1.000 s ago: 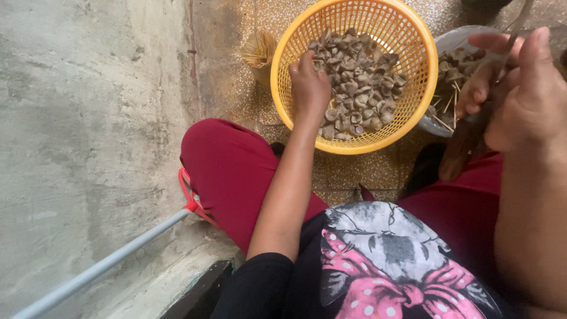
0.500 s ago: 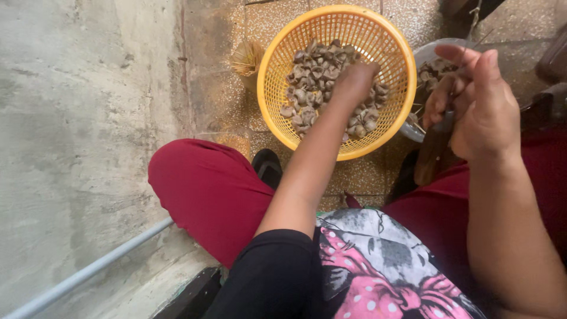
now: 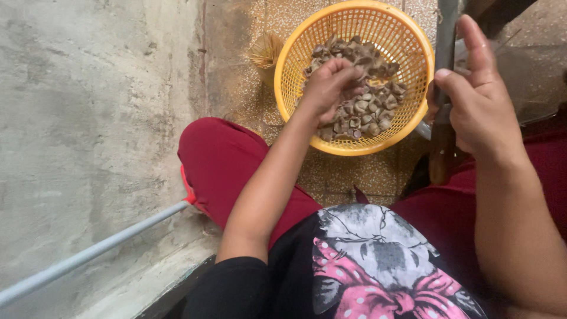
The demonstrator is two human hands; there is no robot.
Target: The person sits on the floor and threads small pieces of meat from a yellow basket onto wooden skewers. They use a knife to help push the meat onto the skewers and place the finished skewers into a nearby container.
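Left hand (image 3: 331, 88) is down in the yellow basket (image 3: 413, 59), fingers curled tight over the pile of brown shell pieces (image 3: 372, 106). It's closed on a few of them; how many is hidden under the palm. The rest of the pile lies right under and just beyond that grip, filling the basket floor.

Right hand (image 3: 478, 100) is raised beside the basket's rim, wrapped around a knife with a wooden handle (image 3: 442, 150). Thumb is clamped, index finger sticks up. Handle hangs below the fist, blade runs up above it.

Small straw brush (image 3: 266, 52) sits on the far side of the basket from the knife. Grey pipe (image 3: 88, 257) sits well behind the left elbow, by the concrete wall (image 3: 88, 118).
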